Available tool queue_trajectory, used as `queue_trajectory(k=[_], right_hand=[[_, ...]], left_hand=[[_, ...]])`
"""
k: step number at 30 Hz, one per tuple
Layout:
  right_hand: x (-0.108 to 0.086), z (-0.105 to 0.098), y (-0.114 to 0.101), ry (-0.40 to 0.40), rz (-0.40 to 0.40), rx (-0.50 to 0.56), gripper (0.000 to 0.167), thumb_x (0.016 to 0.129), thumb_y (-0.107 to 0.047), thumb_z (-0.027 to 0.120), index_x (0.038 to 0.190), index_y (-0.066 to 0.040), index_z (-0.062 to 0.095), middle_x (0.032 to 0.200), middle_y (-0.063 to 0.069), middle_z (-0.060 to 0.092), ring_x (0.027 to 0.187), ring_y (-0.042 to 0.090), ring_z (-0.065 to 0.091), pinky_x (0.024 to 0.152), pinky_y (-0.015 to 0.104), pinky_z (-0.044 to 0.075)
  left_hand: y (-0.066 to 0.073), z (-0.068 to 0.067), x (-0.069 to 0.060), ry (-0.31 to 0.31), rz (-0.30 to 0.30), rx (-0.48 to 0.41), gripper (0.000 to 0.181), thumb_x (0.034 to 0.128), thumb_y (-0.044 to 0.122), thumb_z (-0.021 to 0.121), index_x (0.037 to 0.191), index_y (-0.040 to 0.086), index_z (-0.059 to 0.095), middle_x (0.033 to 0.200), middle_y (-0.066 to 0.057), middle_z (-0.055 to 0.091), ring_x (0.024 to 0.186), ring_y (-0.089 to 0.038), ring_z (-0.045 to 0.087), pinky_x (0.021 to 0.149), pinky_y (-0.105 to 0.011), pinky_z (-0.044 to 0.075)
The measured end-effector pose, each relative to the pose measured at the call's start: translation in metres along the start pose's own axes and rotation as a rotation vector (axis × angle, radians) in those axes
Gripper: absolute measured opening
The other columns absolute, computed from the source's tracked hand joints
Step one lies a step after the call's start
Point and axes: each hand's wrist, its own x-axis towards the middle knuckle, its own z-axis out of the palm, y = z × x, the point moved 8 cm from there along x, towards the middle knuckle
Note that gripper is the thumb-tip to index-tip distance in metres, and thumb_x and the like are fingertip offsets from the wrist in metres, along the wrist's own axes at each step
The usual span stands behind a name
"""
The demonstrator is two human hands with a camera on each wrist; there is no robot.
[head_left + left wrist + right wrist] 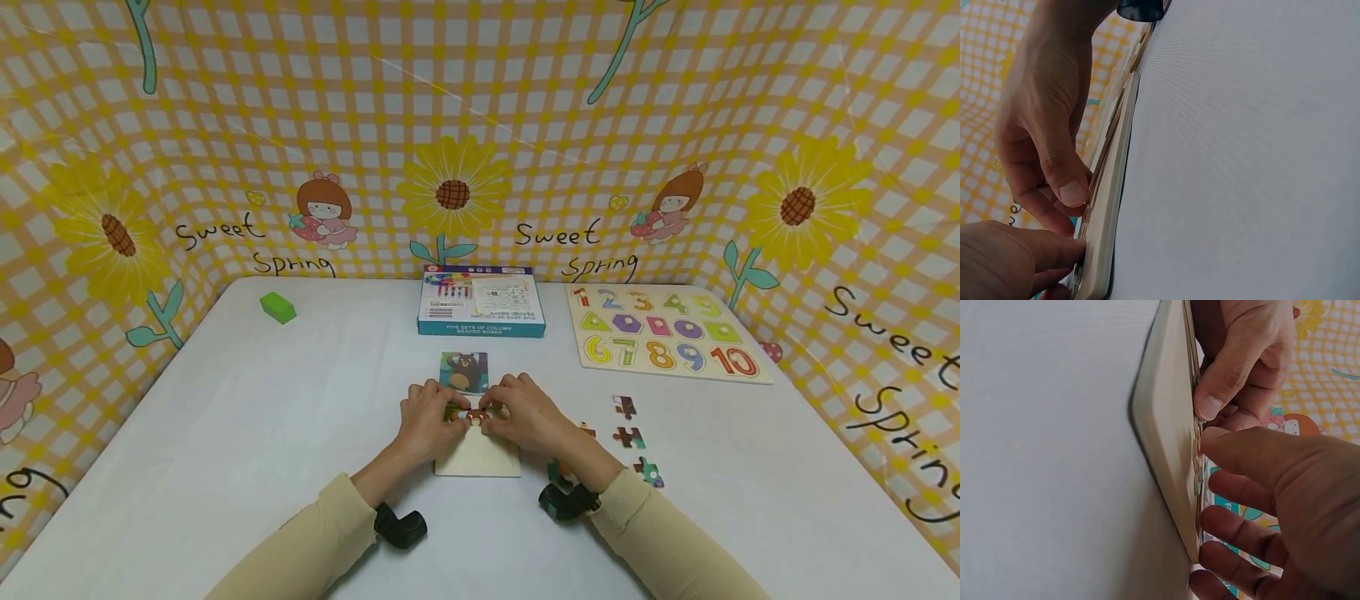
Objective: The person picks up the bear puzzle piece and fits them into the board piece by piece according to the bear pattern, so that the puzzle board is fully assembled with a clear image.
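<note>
Brown puzzle pieces (476,414), and left hand (431,420) and right hand (527,417) pinch them over the pale board (477,457)! Loose pieces (628,437) lie right, a bear picture (465,372) far.

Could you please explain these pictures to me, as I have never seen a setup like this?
There is no robot: a person works with a bare left hand and right hand. One picture looks down from the head; the other two come from cameras worn on each wrist.

On the white table lies a pale board, with a bear card just beyond the hands. Loose pieces lie by the right forearm. Farther back are a green block on the left, a box in the middle and a number board on the right.

Both hands pinch at a brown piece at the board's far part.
</note>
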Motion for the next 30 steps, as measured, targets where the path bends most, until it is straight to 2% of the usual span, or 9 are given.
queue_trajectory(k=[10, 17, 23, 30], right_hand=[[-0.001, -0.002, 0.000, -0.020, 0.012, 0.002, 0.023, 0.079, -0.026, 0.074, 0.100, -0.017, 0.070, 0.091, 0.000, 0.060, 0.087, 0.017, 0.044, 0.074, 0.029, 0.037], [-0.013, -0.017, 0.009, -0.013, -0.007, 0.030, 0.030, 0.080, -0.027, 0.072, 0.107, -0.013, 0.069, 0.100, 0.003, 0.063, 0.094, 0.019, 0.047, 0.081, 0.035, 0.041], [-0.031, -0.038, 0.034, 0.010, 0.042, 0.073, 0.031, 0.083, -0.027, 0.069, 0.111, -0.012, 0.067, 0.104, 0.004, 0.062, 0.099, 0.021, 0.047, 0.081, 0.035, 0.042], [-0.055, -0.062, 0.082, 0.055, 0.119, 0.089, 0.032, 0.084, -0.026, 0.068, 0.112, -0.010, 0.067, 0.109, 0.008, 0.062, 0.102, 0.025, 0.050, 0.082, 0.040, 0.044]], left_hand=[[0.000, -0.001, 0.000, 0.003, -0.003, -0.002, 0.019, 0.0778, 0.018, 0.071, 0.096, 0.013, 0.070, 0.100, -0.008, 0.054, 0.095, -0.025, 0.038, 0.080, -0.043, 0.029], [0.000, -0.001, -0.001, 0.001, -0.010, -0.010, 0.017, 0.0782, 0.018, 0.071, 0.095, 0.014, 0.070, 0.100, -0.008, 0.054, 0.097, -0.025, 0.039, 0.082, -0.044, 0.029], [0.000, -0.001, -0.001, 0.002, -0.013, -0.030, 0.017, 0.0783, 0.017, 0.071, 0.095, 0.012, 0.070, 0.101, -0.009, 0.054, 0.098, -0.027, 0.039, 0.082, -0.044, 0.028], [0.000, 0.000, -0.001, 0.001, -0.026, -0.032, 0.017, 0.0783, 0.017, 0.070, 0.094, 0.013, 0.070, 0.101, -0.008, 0.055, 0.100, -0.028, 0.039, 0.085, -0.046, 0.028]])
